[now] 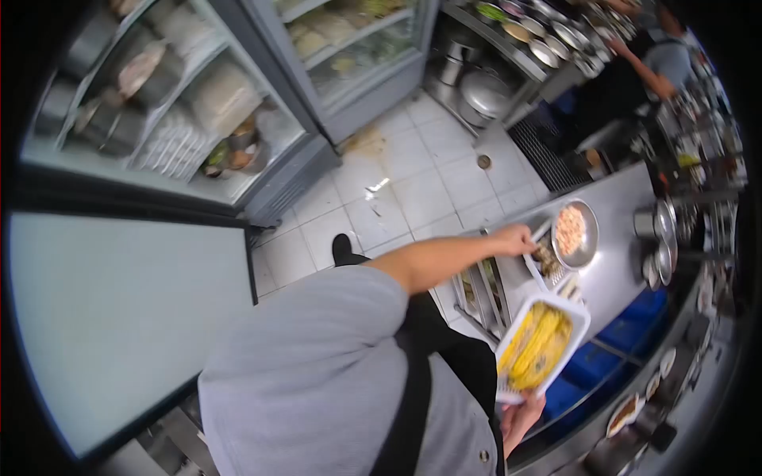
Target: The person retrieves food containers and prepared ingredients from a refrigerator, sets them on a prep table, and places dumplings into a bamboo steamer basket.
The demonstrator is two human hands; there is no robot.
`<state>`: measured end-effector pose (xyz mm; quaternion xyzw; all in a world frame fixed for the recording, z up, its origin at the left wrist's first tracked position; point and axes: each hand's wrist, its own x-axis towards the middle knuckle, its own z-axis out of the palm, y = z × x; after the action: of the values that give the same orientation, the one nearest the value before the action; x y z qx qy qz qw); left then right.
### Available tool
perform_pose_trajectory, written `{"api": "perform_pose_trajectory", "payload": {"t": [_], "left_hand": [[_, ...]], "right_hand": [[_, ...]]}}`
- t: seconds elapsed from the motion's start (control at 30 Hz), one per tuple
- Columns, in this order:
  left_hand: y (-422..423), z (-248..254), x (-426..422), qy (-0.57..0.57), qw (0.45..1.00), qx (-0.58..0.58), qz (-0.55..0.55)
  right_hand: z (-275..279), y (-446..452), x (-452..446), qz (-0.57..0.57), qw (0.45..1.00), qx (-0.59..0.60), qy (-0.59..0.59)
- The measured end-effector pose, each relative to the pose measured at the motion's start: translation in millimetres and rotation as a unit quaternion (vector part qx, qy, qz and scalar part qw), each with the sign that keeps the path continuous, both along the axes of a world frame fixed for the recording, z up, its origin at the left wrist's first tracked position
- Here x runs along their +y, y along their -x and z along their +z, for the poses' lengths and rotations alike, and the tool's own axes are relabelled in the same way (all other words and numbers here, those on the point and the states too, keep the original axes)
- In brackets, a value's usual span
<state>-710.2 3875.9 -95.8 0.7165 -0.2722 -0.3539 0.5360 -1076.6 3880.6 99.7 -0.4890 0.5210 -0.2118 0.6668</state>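
Observation:
My left hand [512, 240] reaches over the steel counter, fingers closed on the edge of a white plastic basket [538, 275] holding dark pieces of food. Partly over that basket sits a metal bowl [590, 238] of pinkish-orange food pieces [569, 228]. Close to my body, my right hand [524, 416] grips the near end of a white rectangular tub [579, 318]. Long yellow pieces of food [541, 345] lie inside the tub; I cannot tell their kind.
The steel counter [615, 202] carries metal pots [665, 230] at its far side. Blue bins [595, 363] stand beside it. Glass-door fridges [294, 163] line the left. A co-worker [635, 75] stands at the upper right, near a lidded pot [486, 94] on a low shelf.

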Motion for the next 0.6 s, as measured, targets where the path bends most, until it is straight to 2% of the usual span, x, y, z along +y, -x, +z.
{"api": "perform_pose_trajectory", "payload": {"t": [0.03, 0.07, 0.1, 0.13, 0.17, 0.23, 0.27, 0.33, 0.37, 0.4, 0.47, 0.53, 0.6], "left_hand": [[-11.7, 2.7, 5.6, -0.005, 0.999, 0.035, -0.041], [-25.5, -3.3, 7.0, 0.004, 0.998, 0.045, -0.041], [-37.4, -14.3, 11.2, 0.012, 0.998, 0.058, -0.039], [-47.0, 1.5, 26.7, 0.054, 0.968, 0.245, -0.005], [-54.7, 43.6, 56.7, 0.048, 0.963, 0.263, -0.022], [-66.5, 88.5, 110.9, 0.200, 0.876, 0.429, -0.096], [-65.3, 97.7, 130.0, 0.203, 0.882, 0.419, -0.067], [-60.4, 113.6, 178.4, 0.343, 0.797, 0.487, -0.097], [-59.4, 126.2, 204.1, 0.277, 0.876, 0.395, -0.016], [43.9, 175.4, 113.0, 0.242, 0.909, 0.339, 0.025], [61.5, 184.4, 126.9, 0.244, 0.918, 0.295, 0.100], [103.0, 204.3, 132.2, 0.216, 0.916, 0.253, 0.226], [163.1, 213.6, 122.7, 0.276, 0.878, 0.217, 0.325]], "right_hand": [[3.2, -9.9, -2.7, 0.027, 0.999, -0.018, -0.007], [3.3, -21.8, -9.0, 0.044, 0.997, -0.051, -0.034], [9.9, -39.8, -8.3, 0.035, 0.999, -0.032, -0.020], [9.0, -49.9, -16.4, 0.074, 0.997, 0.002, -0.004], [2.7, -56.2, -20.2, 0.101, 0.995, 0.007, 0.011], [6.3, -82.6, -23.5, 0.142, 0.989, 0.027, -0.009], [-2.6, -100.1, -29.6, 0.169, 0.985, 0.010, -0.021], [-20.8, -155.3, -36.9, 0.246, 0.967, -0.028, -0.066], [-11.1, -191.3, -29.9, 0.323, 0.942, -0.034, -0.082], [-13.5, -114.4, -157.1, 0.373, 0.915, -0.089, -0.128], [-30.6, -161.6, -186.7, 0.456, 0.870, -0.102, -0.158], [-19.0, -184.0, -202.0, 0.538, 0.831, -0.093, -0.106], [0.3, -190.8, -217.4, 0.594, 0.791, -0.106, -0.102]]}}
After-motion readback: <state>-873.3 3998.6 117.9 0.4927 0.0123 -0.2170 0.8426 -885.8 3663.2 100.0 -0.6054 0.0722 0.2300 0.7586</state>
